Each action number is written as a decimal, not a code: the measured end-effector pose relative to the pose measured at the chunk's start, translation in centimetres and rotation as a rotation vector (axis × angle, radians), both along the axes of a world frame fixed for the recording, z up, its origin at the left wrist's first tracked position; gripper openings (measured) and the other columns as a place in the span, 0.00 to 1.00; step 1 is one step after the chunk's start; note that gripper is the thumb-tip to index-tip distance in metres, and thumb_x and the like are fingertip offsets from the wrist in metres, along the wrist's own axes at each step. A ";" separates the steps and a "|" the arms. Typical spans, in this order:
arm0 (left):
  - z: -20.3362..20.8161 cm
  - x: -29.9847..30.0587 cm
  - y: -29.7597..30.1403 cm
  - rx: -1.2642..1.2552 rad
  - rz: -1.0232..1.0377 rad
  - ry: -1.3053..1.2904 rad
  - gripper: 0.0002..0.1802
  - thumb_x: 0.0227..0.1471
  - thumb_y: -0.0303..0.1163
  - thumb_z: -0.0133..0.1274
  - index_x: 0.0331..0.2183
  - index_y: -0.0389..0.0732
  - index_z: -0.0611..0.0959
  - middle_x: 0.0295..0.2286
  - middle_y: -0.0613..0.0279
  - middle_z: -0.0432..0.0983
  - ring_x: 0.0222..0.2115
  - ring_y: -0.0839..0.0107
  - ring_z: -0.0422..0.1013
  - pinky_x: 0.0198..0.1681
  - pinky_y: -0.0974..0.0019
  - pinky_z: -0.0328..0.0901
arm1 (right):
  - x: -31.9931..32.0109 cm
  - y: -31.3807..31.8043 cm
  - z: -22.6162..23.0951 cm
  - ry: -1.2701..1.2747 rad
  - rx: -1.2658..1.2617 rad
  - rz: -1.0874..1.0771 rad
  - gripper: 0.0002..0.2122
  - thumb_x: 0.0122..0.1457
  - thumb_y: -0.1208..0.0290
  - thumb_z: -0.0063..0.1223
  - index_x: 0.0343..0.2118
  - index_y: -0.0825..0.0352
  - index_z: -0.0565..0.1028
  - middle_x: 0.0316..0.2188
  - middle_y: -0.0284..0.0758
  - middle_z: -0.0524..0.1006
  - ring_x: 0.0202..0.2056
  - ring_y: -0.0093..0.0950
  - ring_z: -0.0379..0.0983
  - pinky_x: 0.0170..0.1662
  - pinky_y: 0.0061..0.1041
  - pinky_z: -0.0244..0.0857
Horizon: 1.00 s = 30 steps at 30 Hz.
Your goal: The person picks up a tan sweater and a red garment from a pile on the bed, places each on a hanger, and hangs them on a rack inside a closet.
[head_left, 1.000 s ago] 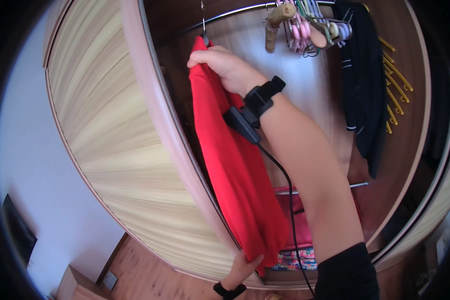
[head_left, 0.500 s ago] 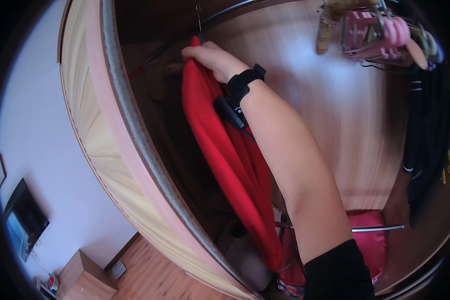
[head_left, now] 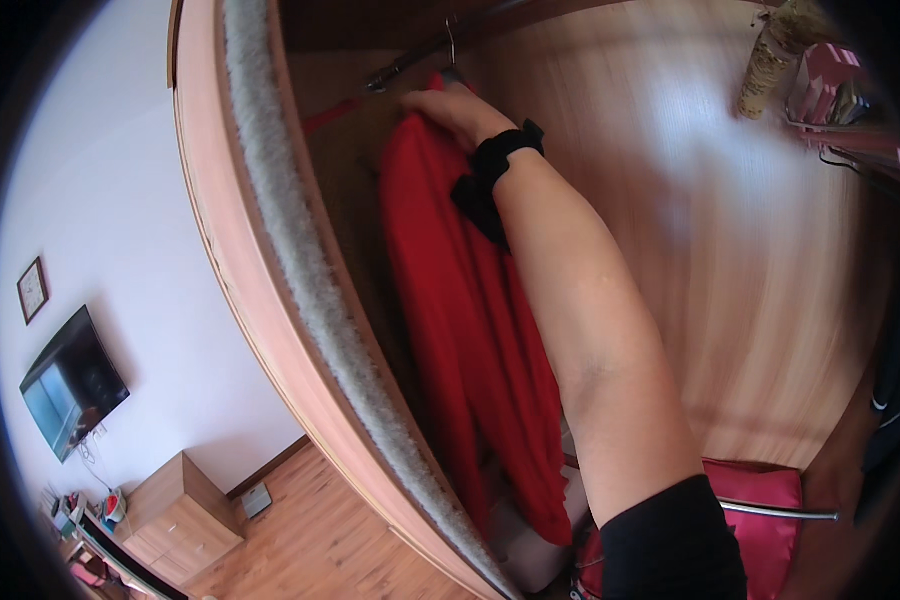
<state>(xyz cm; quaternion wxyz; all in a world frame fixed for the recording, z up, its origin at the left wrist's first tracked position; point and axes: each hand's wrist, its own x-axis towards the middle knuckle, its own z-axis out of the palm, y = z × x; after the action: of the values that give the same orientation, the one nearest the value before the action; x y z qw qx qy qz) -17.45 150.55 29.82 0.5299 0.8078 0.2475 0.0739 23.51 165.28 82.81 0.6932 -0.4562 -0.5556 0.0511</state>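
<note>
While my right hand (head_left: pixel 457 112) grips the red garment (head_left: pixel 435 240) just below its hanger (head_left: pixel 453 74), left in the wardrobe (head_left: pixel 700 230), I cannot tell my left hand's state.

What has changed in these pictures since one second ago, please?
The left hand has released the lower end of the red garment and is out of view. The garment has moved inward, into the shade of the wardrobe. The view has turned left, showing more television. The right hand still grips the garment near its top.

TV (head_left: pixel 75 380) on wht wall (head_left: pixel 185 320) nr frame (head_left: pixel 32 290), cab. (head_left: pixel 175 532) below.
</note>
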 end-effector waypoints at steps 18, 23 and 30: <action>2.5 -0.2 -0.4 -0.309 0.114 -0.027 0.16 0.55 0.27 0.49 0.46 0.33 0.74 0.40 0.57 0.73 0.43 0.71 0.68 0.46 0.69 0.64 | 1.9 -0.5 -10.0 -0.185 0.246 -0.450 0.34 0.49 0.53 0.56 0.54 0.72 0.61 0.50 0.48 0.68 0.51 0.41 0.65 0.52 0.32 0.61; 2.1 -2.0 1.4 -0.261 0.092 0.010 0.17 0.55 0.25 0.48 0.48 0.33 0.72 0.37 0.59 0.73 0.40 0.72 0.68 0.44 0.71 0.65 | 4.3 -6.3 -26.7 -0.127 -0.073 -0.349 0.17 0.52 0.68 0.55 0.45 0.66 0.68 0.38 0.42 0.74 0.40 0.33 0.72 0.41 0.29 0.66; 2.9 -0.5 2.8 -0.362 -0.017 0.164 0.19 0.54 0.28 0.51 0.47 0.35 0.73 0.39 0.58 0.75 0.41 0.74 0.70 0.45 0.70 0.65 | -1.8 -9.9 -47.3 -0.746 -0.911 0.418 0.16 0.51 0.73 0.47 0.45 0.62 0.70 0.37 0.40 0.75 0.40 0.33 0.72 0.42 0.29 0.67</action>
<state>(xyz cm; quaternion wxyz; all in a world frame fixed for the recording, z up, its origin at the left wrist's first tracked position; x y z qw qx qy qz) -17.99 153.31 32.67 0.6453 0.7046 0.2922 -0.0422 21.67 155.37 35.49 0.1636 -0.5748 -0.7603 0.2546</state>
